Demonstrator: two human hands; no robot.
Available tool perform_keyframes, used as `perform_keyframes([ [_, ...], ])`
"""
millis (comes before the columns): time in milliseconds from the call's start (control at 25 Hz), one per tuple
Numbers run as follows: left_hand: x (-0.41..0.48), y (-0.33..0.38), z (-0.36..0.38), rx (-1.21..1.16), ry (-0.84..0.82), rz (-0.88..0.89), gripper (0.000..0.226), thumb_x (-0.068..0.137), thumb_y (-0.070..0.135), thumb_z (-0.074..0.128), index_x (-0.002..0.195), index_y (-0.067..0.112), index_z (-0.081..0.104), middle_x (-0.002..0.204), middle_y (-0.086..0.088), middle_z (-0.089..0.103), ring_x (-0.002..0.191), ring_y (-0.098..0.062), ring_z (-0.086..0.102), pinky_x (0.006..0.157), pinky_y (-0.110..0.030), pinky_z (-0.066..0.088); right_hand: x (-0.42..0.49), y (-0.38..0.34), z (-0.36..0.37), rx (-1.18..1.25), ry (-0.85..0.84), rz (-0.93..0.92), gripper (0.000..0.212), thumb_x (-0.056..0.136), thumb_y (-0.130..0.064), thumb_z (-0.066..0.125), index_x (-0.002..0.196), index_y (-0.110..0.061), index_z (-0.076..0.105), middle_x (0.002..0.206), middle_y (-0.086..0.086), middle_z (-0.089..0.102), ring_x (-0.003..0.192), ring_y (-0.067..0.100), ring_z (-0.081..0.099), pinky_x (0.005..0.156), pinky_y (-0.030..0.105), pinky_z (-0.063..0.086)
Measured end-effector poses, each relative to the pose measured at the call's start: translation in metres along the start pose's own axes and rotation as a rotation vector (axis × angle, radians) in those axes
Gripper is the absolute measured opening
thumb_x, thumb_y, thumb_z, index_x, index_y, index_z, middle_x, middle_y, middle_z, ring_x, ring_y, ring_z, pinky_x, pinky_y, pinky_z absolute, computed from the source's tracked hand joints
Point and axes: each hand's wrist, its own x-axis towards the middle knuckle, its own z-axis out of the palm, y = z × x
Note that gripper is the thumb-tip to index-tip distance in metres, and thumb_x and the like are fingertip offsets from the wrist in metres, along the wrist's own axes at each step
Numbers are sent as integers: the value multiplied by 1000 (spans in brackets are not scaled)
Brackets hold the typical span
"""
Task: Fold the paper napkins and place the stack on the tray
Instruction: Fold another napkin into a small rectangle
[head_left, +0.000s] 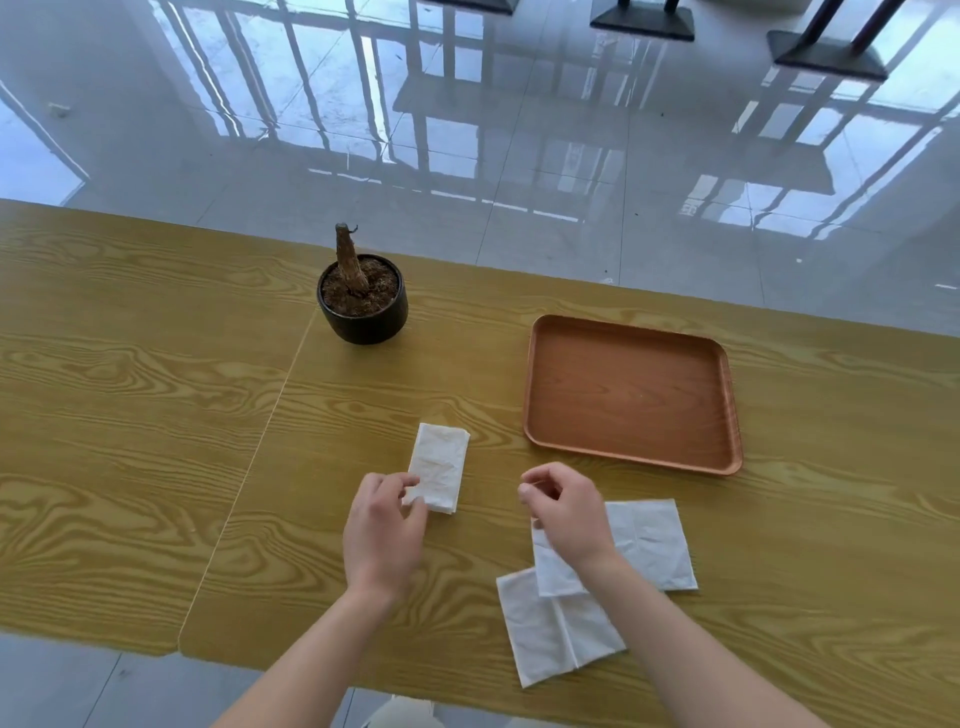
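A folded white napkin (440, 465) lies as a narrow rectangle on the wooden table (130, 415), in front of me. My left hand (382, 535) touches its near left corner with the fingertips. My right hand (566, 512) hovers with fingers loosely curled, holding nothing, over the top of two unfolded white napkins: one (649, 540) lies flat to the right, the other (550, 629) lies partly under it, closer to me. The brown tray (631, 392) sits bare at the right, beyond the napkins.
A black pot (362, 306) with soil and a dry stump stands at the back middle. A seam in the table runs diagonally left of my hands. The table's near edge is just below my forearms; glossy tiled floor lies beyond the far edge.
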Motion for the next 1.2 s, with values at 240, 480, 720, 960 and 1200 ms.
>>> perform_keyframes([
  [240, -85, 23, 34, 136, -227, 619, 7, 82, 10, 72, 87, 14, 70, 90, 3, 61, 83, -16, 57, 66, -34, 52, -38, 67, -88, -473, 161, -290, 20, 90, -1, 64, 104, -12, 74, 102, -3, 74, 97, 16, 66, 79, 24, 48],
  [480, -127, 22, 66, 348, -298, 866, 3, 86, 20, 62, 89, 18, 62, 107, -2, 63, 94, -24, 59, 74, -35, 50, -60, 116, -106, -811, -22, -500, 35, 96, -11, 58, 131, -14, 63, 140, 4, 60, 132, 27, 52, 110, 42, 43],
  [720, -143, 16, 77, 492, -277, 863, 20, 85, 26, 57, 103, 22, 67, 118, -7, 63, 107, -27, 60, 89, -36, 47, -67, 149, -120, -935, -89, -389, 49, 103, -47, 35, 149, -30, 39, 164, -5, 24, 151, 18, 17, 123, 41, 17],
  [960, -137, 18, 77, 515, -261, 841, 20, 88, 23, 51, 101, 19, 65, 123, -9, 60, 120, -29, 56, 102, -41, 43, -82, 188, -174, -923, 68, -205, 54, 101, -47, 42, 150, -25, 40, 162, 0, 30, 149, 21, 27, 120, 42, 26],
  [1200, -131, 22, 76, 530, -267, 776, 24, 88, 26, 48, 106, 21, 64, 131, -10, 58, 131, -28, 52, 107, -47, 44, -102, 218, -215, -873, 215, -47, 50, 96, -37, 59, 141, -16, 53, 154, 9, 44, 140, 30, 40, 114, 46, 36],
])
